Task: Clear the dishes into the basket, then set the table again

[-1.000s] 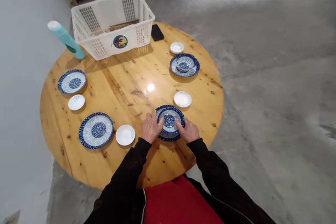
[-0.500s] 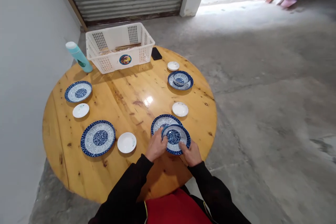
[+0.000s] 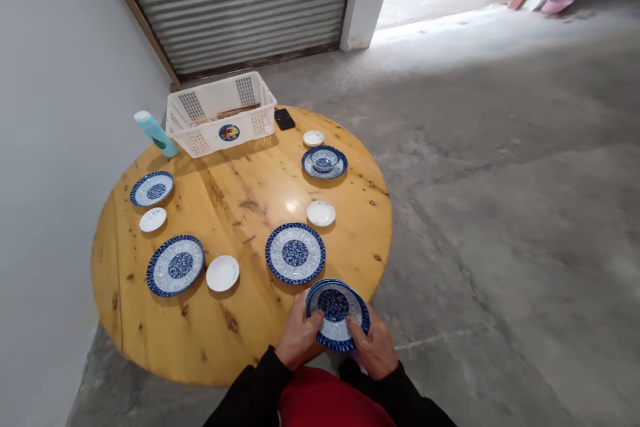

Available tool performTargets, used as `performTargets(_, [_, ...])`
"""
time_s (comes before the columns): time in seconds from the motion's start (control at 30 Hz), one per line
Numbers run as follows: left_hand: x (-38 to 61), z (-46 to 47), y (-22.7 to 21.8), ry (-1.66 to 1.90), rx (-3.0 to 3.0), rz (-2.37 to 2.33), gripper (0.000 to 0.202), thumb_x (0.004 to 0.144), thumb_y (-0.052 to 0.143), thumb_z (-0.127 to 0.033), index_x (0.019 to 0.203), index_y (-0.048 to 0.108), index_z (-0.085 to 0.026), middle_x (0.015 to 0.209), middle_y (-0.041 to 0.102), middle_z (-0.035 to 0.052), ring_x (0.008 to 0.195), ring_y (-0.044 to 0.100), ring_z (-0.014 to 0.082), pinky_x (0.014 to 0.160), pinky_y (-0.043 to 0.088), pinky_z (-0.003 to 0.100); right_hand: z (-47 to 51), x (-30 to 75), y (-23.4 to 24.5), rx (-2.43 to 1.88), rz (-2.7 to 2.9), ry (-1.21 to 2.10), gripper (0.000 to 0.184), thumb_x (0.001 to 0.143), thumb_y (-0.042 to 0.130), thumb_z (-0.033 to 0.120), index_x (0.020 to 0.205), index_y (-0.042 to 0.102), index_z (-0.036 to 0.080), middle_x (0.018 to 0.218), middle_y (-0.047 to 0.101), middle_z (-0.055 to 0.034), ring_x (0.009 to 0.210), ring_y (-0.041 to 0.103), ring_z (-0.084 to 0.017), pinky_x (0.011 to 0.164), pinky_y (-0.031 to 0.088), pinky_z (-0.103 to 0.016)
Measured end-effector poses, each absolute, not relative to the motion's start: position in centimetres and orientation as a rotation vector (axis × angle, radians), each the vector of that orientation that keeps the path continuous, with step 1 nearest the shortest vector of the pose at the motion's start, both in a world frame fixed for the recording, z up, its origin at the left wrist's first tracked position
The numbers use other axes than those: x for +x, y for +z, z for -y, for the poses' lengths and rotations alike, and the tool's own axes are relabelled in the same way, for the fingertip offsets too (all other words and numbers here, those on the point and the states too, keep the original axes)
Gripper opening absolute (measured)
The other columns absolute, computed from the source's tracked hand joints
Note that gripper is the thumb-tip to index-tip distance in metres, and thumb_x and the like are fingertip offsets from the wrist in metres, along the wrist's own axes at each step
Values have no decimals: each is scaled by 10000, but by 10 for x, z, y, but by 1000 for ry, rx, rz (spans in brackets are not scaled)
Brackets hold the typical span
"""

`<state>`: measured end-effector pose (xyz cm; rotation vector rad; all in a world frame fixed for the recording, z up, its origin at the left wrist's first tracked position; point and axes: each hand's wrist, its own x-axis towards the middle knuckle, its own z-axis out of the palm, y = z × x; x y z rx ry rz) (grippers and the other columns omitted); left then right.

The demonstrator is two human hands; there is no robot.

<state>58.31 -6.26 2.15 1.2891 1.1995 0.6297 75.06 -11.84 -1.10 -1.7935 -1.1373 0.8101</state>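
Over the near edge of the table, I hold a small stack of blue-and-white plates, tilted towards me; more than one rim shows along its top edge. My left hand grips the left side, thumb on the top plate's face. Round the right side is my right hand, its thumb also on the face. Just beyond the stack, a matching plate lies flat on the wooden table. A white saucer sits past that plate, towards the upper right.
More blue-rimmed plates and small white dishes lie around the table. At the far right, a bowl rests on a plate. A white plastic basket with sticks inside, a turquoise bottle and a black phone stand at the back.
Both hands have drawn the stack of plates back towards my body, away from the plate on the table, which now shows whole. The camera view has shifted too.
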Motion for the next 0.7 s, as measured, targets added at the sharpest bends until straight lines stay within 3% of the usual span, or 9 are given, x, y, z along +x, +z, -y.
performTargets(0.2, [680, 92, 41, 614, 1309, -1166, 362, 780, 500, -164, 1097, 671, -133, 1065, 719, 86, 991, 630, 240, 948, 512, 382, 157, 844, -7, -1809, 1093, 862, 525, 836, 479, 547, 1130, 671, 157, 988, 773, -142, 902, 737, -294, 800, 592, -396])
performTargets(0.43, [779, 127, 36, 515, 1379, -1168, 426, 700, 504, -88, 1088, 674, -127, 1027, 706, 55, 940, 610, 208, 909, 502, 331, 199, 950, -10, -1825, 985, 980, 511, 790, 545, 578, 1081, 654, 173, 914, 760, -114, 836, 710, -283, 792, 569, -397])
performTargets(0.7, [824, 106, 39, 459, 1403, -1228, 354, 725, 523, -97, 1039, 684, -136, 954, 707, 30, 896, 619, 196, 856, 505, 290, 181, 989, -12, -1809, 883, 956, 508, 751, 589, 584, 1055, 651, 181, 939, 757, -109, 902, 690, -301, 803, 547, -390])
